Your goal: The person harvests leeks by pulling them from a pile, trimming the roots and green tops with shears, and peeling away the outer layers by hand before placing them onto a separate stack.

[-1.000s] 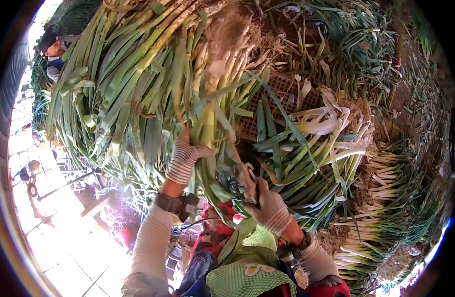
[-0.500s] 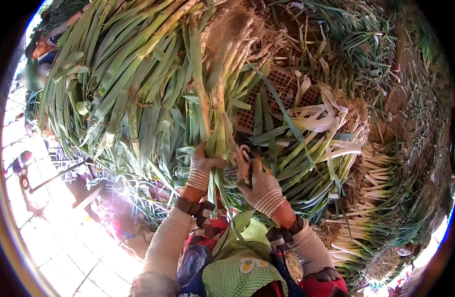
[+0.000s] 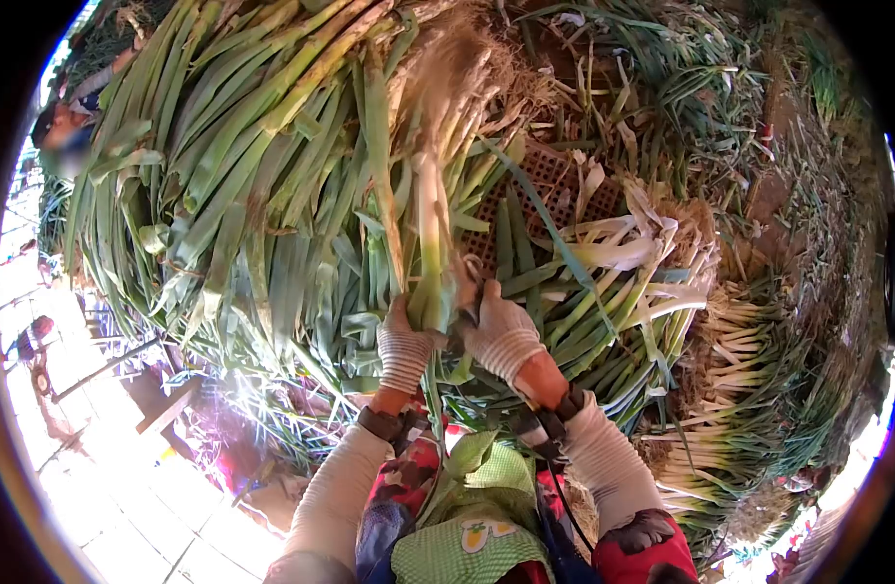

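Observation:
A leek (image 3: 430, 219) stands nearly upright in the view, its pale end and blurred roots away from me. My left hand (image 3: 405, 350), in a striped knit glove, is closed around its green leafy part. Close on the right, my gloved right hand (image 3: 503, 331) is closed beside the same stalk. Something small, dark and brownish shows at its fingertips, too blurred to name. Behind the left hand lies a large heap of leeks (image 3: 243, 185), leaves towards me. Another pile of leeks (image 3: 603, 311), with whitish stems, lies to the right of the right hand.
A brown perforated crate (image 3: 545, 185) sits partly covered beyond the hands. A row of leeks (image 3: 734, 389) lies at the far right, with loose leaves (image 3: 700, 88) scattered behind. Another person (image 3: 63, 127) is at the upper left. A green apron (image 3: 476, 516) covers my lap.
The held leek has lost some leaves hanging below my left hand, and more of its pale stem shows. My right hand has moved slightly left and up, closer to the stalk.

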Demonstrator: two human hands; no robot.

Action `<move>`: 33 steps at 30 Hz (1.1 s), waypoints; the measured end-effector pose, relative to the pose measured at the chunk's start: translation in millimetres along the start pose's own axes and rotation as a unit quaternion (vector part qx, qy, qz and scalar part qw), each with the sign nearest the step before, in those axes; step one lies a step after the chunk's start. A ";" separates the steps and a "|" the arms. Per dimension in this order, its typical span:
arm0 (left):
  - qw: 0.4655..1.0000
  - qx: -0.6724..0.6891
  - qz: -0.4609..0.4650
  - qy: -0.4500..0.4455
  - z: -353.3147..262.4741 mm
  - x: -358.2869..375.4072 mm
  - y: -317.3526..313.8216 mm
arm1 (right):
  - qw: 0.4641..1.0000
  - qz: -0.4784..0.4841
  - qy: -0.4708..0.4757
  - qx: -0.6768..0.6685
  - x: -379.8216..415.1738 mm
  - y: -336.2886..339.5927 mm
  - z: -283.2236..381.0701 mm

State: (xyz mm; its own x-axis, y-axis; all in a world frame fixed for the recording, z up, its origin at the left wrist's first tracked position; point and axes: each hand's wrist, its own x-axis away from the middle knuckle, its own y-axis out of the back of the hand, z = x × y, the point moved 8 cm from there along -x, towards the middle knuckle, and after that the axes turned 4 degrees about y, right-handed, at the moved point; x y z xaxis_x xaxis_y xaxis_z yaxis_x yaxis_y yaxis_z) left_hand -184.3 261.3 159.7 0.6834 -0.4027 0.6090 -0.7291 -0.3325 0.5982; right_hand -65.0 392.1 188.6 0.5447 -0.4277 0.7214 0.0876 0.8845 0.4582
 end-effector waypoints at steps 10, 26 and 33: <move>0.928 0.330 0.170 0.023 34.1 -11.0 -8.7 | 0.999 0.017 0.034 0.005 -38.9 13.0 9.1; 0.968 -0.104 0.226 0.008 8.7 117.1 -68.6 | 0.992 -0.026 0.038 -0.113 27.0 18.0 -58.9; 0.951 -0.021 0.286 -0.114 -25.1 111.0 -204.4 | 0.938 -0.243 -0.233 -0.079 93.6 49.2 -242.0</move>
State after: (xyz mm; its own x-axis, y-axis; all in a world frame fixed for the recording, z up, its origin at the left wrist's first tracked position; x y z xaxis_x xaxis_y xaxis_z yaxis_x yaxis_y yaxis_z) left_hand 41.5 306.0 118.1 0.1447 -0.6839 0.7151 -0.9737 0.0300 0.2258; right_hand 192.1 440.7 153.0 -0.0115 -0.7898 0.6132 0.3736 0.5654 0.7353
